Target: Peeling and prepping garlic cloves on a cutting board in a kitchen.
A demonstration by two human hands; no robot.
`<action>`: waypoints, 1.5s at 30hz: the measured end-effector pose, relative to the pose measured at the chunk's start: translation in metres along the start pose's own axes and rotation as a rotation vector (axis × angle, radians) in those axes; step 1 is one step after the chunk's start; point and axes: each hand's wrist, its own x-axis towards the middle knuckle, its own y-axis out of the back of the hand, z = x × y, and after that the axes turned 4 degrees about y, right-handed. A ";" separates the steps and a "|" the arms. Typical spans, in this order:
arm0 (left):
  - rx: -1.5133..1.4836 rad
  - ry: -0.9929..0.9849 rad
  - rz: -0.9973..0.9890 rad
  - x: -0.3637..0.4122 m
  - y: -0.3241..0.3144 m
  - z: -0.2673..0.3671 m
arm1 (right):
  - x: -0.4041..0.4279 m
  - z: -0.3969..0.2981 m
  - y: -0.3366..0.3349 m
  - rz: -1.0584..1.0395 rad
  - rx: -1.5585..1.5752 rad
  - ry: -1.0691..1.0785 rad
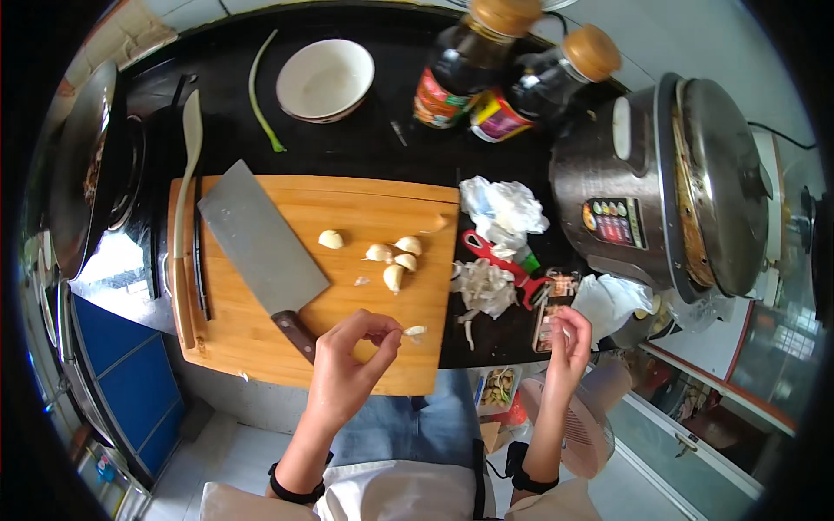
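My left hand is over the lower right of the wooden cutting board, thumb and forefinger pinched at a small garlic clove. My right hand is raised past the board's right edge, fingertips together; whether something thin is between them cannot be told. Several garlic cloves lie grouped on the board, with a lone clove to their left. A cleaver rests flat on the board, its dark handle beside my left hand. A bit of garlic skin lies near the cloves.
Right of the board are crumpled plastic, garlic skins, red-handled peeler or scissors and a phone. A pot, sauce bottles and a bowl stand behind. A spatula and chopsticks lie left; a wok stands beyond.
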 end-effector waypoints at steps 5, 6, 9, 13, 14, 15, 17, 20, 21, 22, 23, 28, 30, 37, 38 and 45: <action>0.008 -0.009 0.001 0.004 -0.038 0.008 | 0.020 0.034 0.050 -0.044 -0.244 0.044; 0.005 0.004 -0.001 0.003 -0.046 0.007 | 0.024 0.035 0.056 -0.114 -0.275 0.065; -0.012 0.052 -0.021 0.001 -0.076 0.008 | 0.033 0.024 0.074 -0.358 -0.496 0.199; -0.080 0.065 0.019 0.000 -0.117 0.011 | 0.045 0.024 0.089 -0.494 -0.590 0.282; -0.084 0.062 0.006 -0.002 -0.126 0.013 | 0.047 0.023 0.090 -0.509 -0.626 0.305; -0.089 0.056 -0.006 -0.002 -0.134 0.016 | 0.050 0.023 0.090 -0.522 -0.663 0.332; -0.059 0.055 -0.002 -0.003 -0.144 0.023 | 0.052 0.030 0.089 -0.470 -0.625 0.381; -0.021 0.031 0.010 -0.004 -0.151 0.025 | 0.054 0.041 0.084 -0.222 -0.565 0.366; 0.001 0.033 0.024 -0.005 -0.152 0.025 | 0.054 0.040 0.083 -0.222 -0.560 0.366; 0.022 0.035 0.037 -0.007 -0.152 0.025 | 0.054 0.037 0.082 -0.226 -0.531 0.330; 0.024 0.034 0.040 -0.008 -0.152 0.024 | 0.054 0.035 0.081 -0.230 -0.503 0.294; 0.093 0.071 0.055 -0.010 -0.154 0.014 | 0.054 0.037 0.076 -0.241 -0.462 0.365; 0.072 0.078 0.059 -0.009 -0.157 0.008 | 0.053 0.040 0.077 -0.236 -0.417 0.286; 0.090 0.053 0.044 -0.010 -0.161 0.011 | 0.057 0.022 0.083 -0.460 -0.524 0.346; 0.090 0.054 0.047 -0.011 -0.160 0.011 | 0.057 0.023 0.086 -0.518 -0.506 0.306; 0.080 0.056 0.037 -0.017 -0.152 0.002 | 0.057 0.034 0.087 -0.487 -0.425 0.233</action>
